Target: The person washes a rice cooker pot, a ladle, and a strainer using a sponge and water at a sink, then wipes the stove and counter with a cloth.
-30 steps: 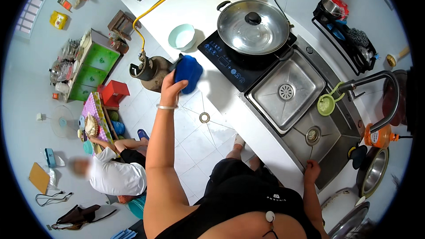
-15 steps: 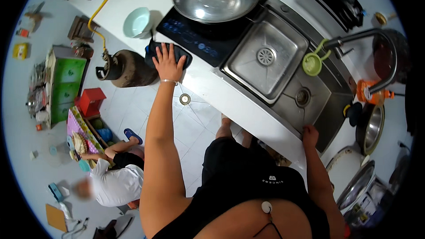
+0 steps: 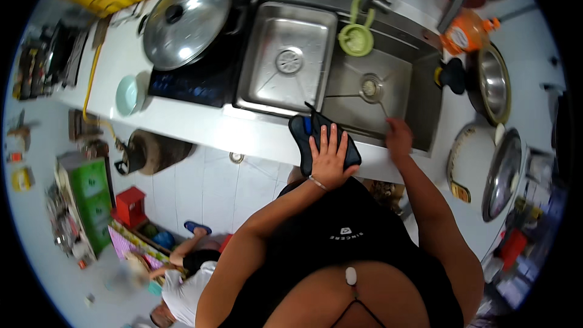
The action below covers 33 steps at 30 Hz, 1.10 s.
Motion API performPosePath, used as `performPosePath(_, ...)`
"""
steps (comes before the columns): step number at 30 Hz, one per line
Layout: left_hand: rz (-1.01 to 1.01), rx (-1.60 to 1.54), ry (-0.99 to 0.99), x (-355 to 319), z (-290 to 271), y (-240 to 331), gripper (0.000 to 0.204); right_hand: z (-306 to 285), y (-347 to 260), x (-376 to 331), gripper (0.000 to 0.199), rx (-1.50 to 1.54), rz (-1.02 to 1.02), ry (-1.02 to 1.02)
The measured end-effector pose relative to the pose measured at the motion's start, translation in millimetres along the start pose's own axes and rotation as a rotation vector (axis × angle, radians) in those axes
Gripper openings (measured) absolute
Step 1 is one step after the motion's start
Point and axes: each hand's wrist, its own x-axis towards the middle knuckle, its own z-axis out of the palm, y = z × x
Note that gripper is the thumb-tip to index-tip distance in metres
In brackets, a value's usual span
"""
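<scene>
My left hand (image 3: pixel 330 161) lies flat, fingers spread, on a black cloth pad (image 3: pixel 300 135) that looks like a pot holder, with a blue patch and a small loop. The pad sits at the front edge of the white counter (image 3: pixel 261 130), in front of the sink, partly hidden by the hand. Over the sink's front rim, my right hand (image 3: pixel 399 138) is closed with its fingers curled; what they hold, if anything, cannot be made out. Beside it is the steel sink (image 3: pixel 401 91), with a metal tray (image 3: pixel 267 48) in its left part and a green strainer (image 3: pixel 356 39) at the back.
A lidded pan (image 3: pixel 188 21) stands on the black cooktop (image 3: pixel 188 88), and a pale green bowl (image 3: pixel 129 95) is left of it. An orange bottle (image 3: pixel 466 33) and metal basin (image 3: pixel 493 82) are at right. Below are a gas cylinder (image 3: pixel 158 149) and a seated person (image 3: pixel 187 282).
My left hand has slid the black pad rightward along the counter, from beside the cooktop to in front of the sink. The view has turned; my right hand stays at the sink rim.
</scene>
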Motion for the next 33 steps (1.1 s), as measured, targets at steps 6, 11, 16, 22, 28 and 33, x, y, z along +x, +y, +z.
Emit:
performPosePath(6,-0.082,-0.389,0.283,-21,-20,-52,0.075,-14,-157,-11,0.053,0.14,-0.457,-0.226)
performPosePath(11,-0.117,0.037,0.445,-20,-56,-107,0.07,12,-108,-57,0.072,0.085,-0.515,-0.239)
performPosePath(16,-0.042,0.206,0.399,-27,-50,-121,0.074,-63,-8,-103,0.072,-0.182,-0.084,-0.264)
performPosePath(22,-0.111,0.531,0.309,-23,-23,-115,0.06,-83,38,-106,0.07,-0.247,0.086,-0.107)
performPosePath(28,-0.103,0.535,0.278,-27,-26,-121,0.061,-117,66,-113,0.042,-0.188,0.241,0.219)
performPosePath(33,-0.112,0.484,0.321,-25,-25,-118,0.065,-113,111,-162,0.034,-0.404,0.436,0.309)
